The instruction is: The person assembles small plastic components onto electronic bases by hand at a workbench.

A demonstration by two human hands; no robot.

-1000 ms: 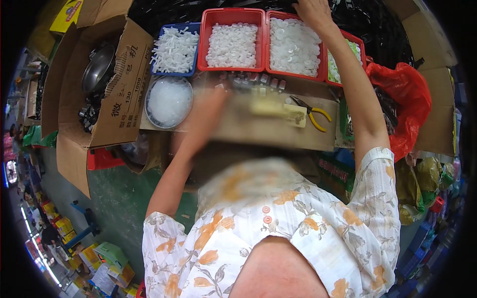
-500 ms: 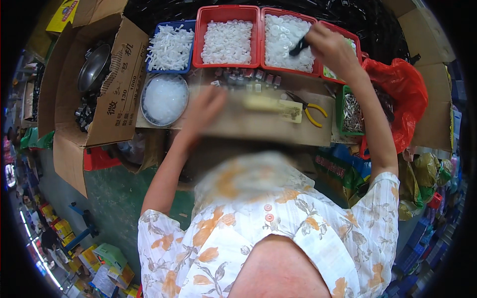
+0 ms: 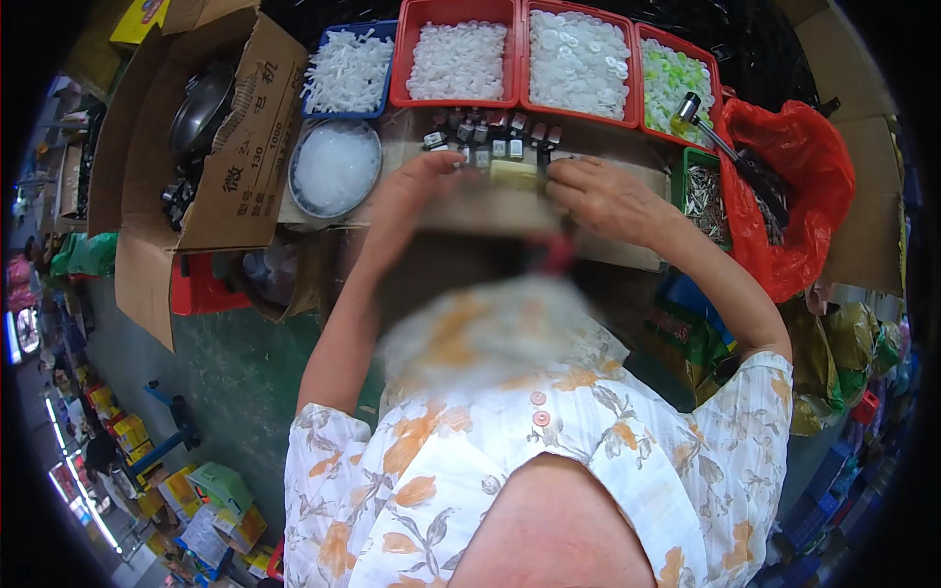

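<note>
While small dark-and-silver blocks (image 3: pixel 499 148) lay clustered on the desk (image 3: pixel 627 154), you worked with both arms stretched forward. Your left hand (image 3: pixel 417 186) was at the cluster's left edge, its fingers bent close together; whether they gripped a block could not be told. Your right hand (image 3: pixel 613 199) faced it, fingers curled together beside a dark piece (image 3: pixel 544 158), with a clamp or a mere touch impossible to tell apart. Between your hands sat a pale yellow piece (image 3: pixel 515 174), partly blurred. Beyond the blocks stood a blue tray (image 3: pixel 340 114) of white sticks and a row of red trays (image 3: pixel 578 119) holding white and yellow-green parts. A round bowl (image 3: pixel 335 213) and an open carton (image 3: pixel 240 186) stood to your left; a green box (image 3: pixel 700 154) and a red bag (image 3: pixel 821 186), to your right.
</note>
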